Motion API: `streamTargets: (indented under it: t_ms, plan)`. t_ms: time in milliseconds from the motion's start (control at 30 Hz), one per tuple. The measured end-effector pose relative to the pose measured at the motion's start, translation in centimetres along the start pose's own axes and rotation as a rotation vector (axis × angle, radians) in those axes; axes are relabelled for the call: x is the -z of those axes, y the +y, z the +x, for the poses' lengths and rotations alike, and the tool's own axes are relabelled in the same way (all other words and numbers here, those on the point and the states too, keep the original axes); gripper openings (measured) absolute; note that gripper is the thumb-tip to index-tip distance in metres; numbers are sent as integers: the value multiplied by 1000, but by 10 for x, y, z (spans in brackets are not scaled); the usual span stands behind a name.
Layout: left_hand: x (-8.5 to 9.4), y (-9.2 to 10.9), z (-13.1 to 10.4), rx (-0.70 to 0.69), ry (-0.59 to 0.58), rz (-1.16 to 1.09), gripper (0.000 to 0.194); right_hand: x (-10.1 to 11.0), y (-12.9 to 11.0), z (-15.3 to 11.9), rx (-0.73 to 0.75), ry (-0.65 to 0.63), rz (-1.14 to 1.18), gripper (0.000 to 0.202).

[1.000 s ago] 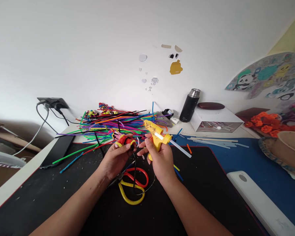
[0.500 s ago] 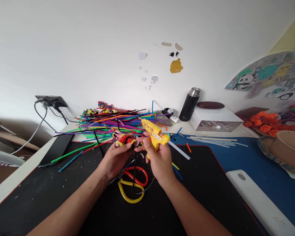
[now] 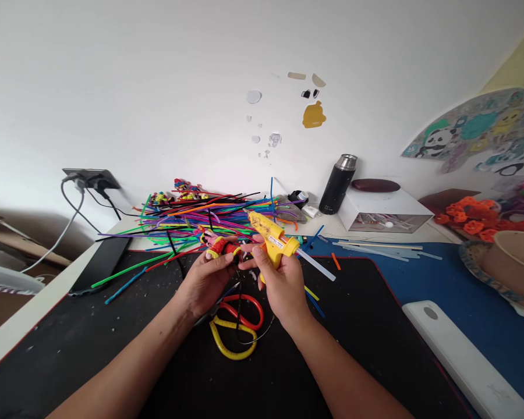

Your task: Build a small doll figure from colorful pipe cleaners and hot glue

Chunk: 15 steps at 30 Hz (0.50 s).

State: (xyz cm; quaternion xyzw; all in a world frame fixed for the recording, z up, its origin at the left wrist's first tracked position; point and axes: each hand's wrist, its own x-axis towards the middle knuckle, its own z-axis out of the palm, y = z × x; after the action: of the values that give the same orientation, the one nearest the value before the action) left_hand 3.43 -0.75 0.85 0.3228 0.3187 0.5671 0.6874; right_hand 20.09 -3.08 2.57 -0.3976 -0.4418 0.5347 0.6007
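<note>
Between the fingers of my left hand (image 3: 207,279) is a small pipe-cleaner doll (image 3: 222,247) in red, yellow, pink and black, lying on its side. My right hand (image 3: 286,285) grips a yellow hot glue gun (image 3: 268,233) by its handle, with a translucent glue stick (image 3: 318,265) poking out of the back. The gun's nozzle points up and left, apart from the doll. Fingertips of my right hand reach the doll's right end, and my fingers hide part of it. Below the hands lie scissors (image 3: 231,356) with one red and one yellow handle.
A heap of coloured pipe cleaners (image 3: 192,218) spreads along the wall behind the hands. A black thermos (image 3: 337,186) stands beside a white box (image 3: 384,203). Spare glue sticks (image 3: 379,249) lie on the blue mat. A long white device (image 3: 449,355) sits at right.
The glue gun has tipped slightly, its nozzle shifting a little left. The doll and my left hand stay almost where they were.
</note>
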Motion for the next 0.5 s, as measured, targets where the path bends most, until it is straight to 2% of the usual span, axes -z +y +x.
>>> streamTargets:
  t_ms: [233,500]
  plan:
    - [-2,1,0,-7,9,10,44,-1,-4,0,-24,-6,8,61]
    - [-5,4,-2,-12,19,24,41,-2,-1,-1,-23,-23,-19,56]
